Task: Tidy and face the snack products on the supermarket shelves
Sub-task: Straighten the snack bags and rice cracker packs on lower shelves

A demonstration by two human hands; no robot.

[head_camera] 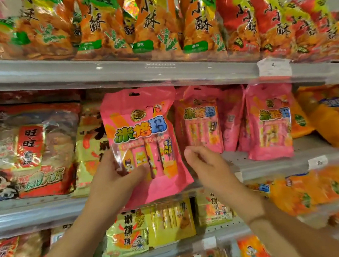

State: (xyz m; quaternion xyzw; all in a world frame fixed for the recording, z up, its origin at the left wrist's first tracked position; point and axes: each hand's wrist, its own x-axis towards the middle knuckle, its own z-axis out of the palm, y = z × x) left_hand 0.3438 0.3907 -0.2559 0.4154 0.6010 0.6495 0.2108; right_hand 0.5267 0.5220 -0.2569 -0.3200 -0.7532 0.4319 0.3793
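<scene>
My left hand point(115, 177) grips a pink snack bag point(144, 135) by its lower left edge, thumb across the clear window, and holds it upright in front of the middle shelf point(264, 159). My right hand point(207, 164) hovers just right of that bag with fingers loosely curled, holding nothing. Behind it, two more pink bags point(202, 122) point(270, 122) stand on the middle shelf, the right one leaning slightly.
Orange and red bags point(150, 17) fill the top shelf. Red-and-clear rice cracker bags point(30, 154) sit left on the middle shelf, orange bags point(333, 114) to the right. Yellow bags point(146, 227) and more orange bags point(312, 189) line the lower shelves. Price tags hang on the shelf rails.
</scene>
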